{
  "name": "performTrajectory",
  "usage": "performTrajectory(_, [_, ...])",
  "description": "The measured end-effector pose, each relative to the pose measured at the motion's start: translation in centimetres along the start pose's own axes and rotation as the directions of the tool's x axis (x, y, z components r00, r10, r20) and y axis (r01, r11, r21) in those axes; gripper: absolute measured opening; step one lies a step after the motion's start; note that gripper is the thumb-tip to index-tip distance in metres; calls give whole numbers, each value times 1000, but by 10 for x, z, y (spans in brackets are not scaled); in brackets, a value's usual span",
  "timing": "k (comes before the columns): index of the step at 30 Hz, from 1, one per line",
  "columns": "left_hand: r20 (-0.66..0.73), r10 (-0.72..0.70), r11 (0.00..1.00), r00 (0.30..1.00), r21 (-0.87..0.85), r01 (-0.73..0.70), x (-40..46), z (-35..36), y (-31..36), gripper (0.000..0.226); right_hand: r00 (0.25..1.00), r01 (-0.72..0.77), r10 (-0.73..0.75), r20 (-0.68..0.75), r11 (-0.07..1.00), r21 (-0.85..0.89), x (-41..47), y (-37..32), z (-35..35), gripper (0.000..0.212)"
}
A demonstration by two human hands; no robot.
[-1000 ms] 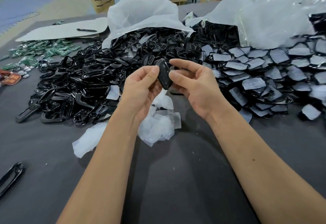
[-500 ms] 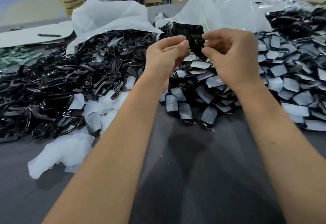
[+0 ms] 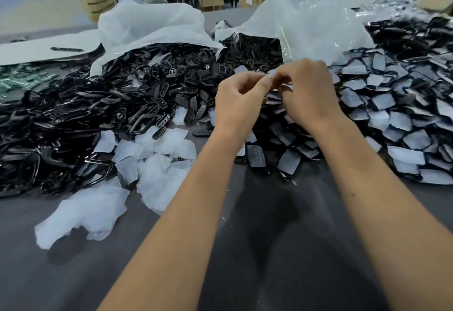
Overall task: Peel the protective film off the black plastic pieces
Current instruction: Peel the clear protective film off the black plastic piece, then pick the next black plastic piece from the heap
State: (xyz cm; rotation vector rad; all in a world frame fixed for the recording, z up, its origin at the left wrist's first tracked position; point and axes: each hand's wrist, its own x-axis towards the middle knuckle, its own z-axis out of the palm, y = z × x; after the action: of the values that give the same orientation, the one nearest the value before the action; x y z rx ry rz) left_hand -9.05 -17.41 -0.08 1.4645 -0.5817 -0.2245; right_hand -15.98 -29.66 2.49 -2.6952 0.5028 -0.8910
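Black plastic, hard and glossy, makes up the piece (image 3: 274, 84) you hold between both hands, raised above the near edge of the filmed pile (image 3: 392, 114); it is mostly hidden by your fingers. Your left hand (image 3: 241, 98) has its fingers curled with thumb and forefinger pressed together at the piece's left edge. Your right hand (image 3: 310, 92) curls round its right side, fingertips meeting the left hand's at the top. Whether you pinch film or plastic there cannot be told.

Judged from its look, the piece is light and stiff, and slippery where bare; steady it by the edges rather than the faces. The film (image 3: 272, 73) appears thin, soft and clingy, likely to tear if pulled sharply. Lift it at a corner with a nail, then draw it back low and flat.

To the left of the grip lie stripped pieces (image 3: 73, 119); below and left of it, discarded film scraps (image 3: 157, 161) on the grey table (image 3: 269, 249). Beyond the grip, white bags (image 3: 152, 24) lie open.
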Motion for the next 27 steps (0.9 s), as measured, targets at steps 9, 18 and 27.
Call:
performTrajectory(9, [-360,171,872,917,489,30,-4,-89,-8,18,974,196,-190,121,980,-44,1,-97,53,35])
performTrajectory(18, [-359,27,376,933,868,323,-19,-176,-28,33,853,304,-217,474,946,-113,7,-138,101,31])
performTrajectory(27, [-404,227,544,886,807,229,-30,-179,-19,8,958,47,-100,267,979,200,-4,-133,117,15])
